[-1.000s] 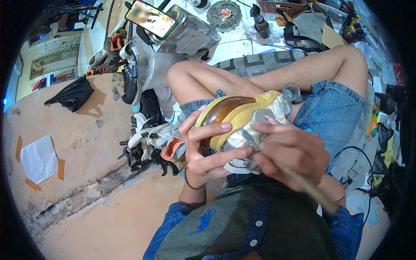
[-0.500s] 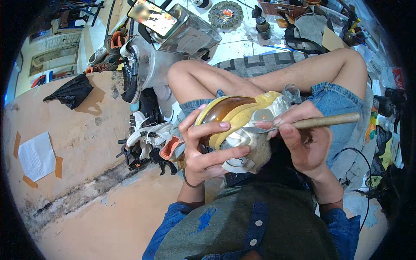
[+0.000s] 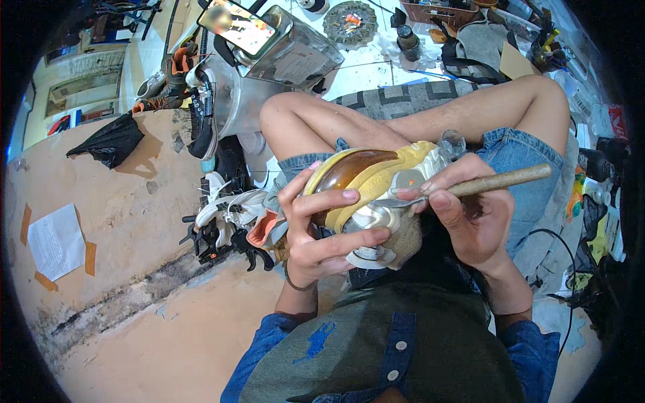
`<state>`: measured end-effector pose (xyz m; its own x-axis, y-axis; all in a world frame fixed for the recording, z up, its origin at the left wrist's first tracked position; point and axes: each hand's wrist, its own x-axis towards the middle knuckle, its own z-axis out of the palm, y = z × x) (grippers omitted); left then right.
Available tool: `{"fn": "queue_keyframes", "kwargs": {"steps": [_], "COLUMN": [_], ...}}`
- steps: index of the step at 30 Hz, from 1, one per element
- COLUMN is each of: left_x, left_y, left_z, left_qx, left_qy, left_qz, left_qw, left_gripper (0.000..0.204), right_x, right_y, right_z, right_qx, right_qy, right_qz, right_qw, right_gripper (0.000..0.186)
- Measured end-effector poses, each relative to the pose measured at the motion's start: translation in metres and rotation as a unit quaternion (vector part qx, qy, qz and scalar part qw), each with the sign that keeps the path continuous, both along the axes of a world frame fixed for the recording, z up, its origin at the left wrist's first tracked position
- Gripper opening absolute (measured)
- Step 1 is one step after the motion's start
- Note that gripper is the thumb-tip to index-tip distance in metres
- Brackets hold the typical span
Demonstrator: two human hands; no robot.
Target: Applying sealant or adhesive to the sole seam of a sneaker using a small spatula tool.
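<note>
In my lap I hold a shoe (image 3: 380,180) turned on its side, with a yellow and glossy amber-brown sole and a white and grey upper. My left hand (image 3: 310,232) is wrapped round it from the left, its fingers spread over the sole and the white edge. A slim tool (image 3: 500,181) with a round wooden handle and a thin metal end is pinched in my right hand (image 3: 474,215). The metal end lies against the white part of the shoe beside the sole; its exact tip is hard to make out.
Several shoes (image 3: 232,208) and black clamps (image 3: 252,252) crowd the left of my legs. Ahead stand a square container (image 3: 295,57) with a phone (image 3: 236,27) on it, a glass ashtray (image 3: 350,23) and a dark bottle (image 3: 407,41). A black cable (image 3: 571,255) curves at the right.
The tool's handle end has swung slightly up and to the left, with a small turn of my right hand. The shoe has tilted a little in my left hand.
</note>
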<state>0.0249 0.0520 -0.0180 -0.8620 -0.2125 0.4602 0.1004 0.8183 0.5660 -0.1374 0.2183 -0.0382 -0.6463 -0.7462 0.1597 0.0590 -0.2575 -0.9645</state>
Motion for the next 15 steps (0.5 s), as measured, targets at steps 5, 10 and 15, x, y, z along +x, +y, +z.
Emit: {"fn": "queue_keyframes", "kwargs": {"steps": [5,10,15], "left_x": [-0.0045,-0.0053,-0.0046], "left_y": [0.0043,0.0029,0.0033], "left_z": [-0.0009,-0.0013,-0.0022], "left_qx": [0.007,0.009,0.013], "left_qy": [0.013,0.012,0.012], "left_qz": [0.017,0.018,0.018], "left_qw": [1.0,1.0,1.0], "left_gripper": [0.03,0.032,0.032], "right_x": [0.0065,0.0092,0.0021], "right_y": [-0.0028,-0.0033,-0.0039], "right_z": [-0.0051,-0.0036,0.001], "right_qx": [-0.032,-0.036,-0.042], "right_qy": [0.062,0.055,0.125], "right_qz": [-0.036,-0.064,-0.051], "right_qw": [0.997,0.996,0.99], "right_gripper": [0.018,0.011,0.008]}}
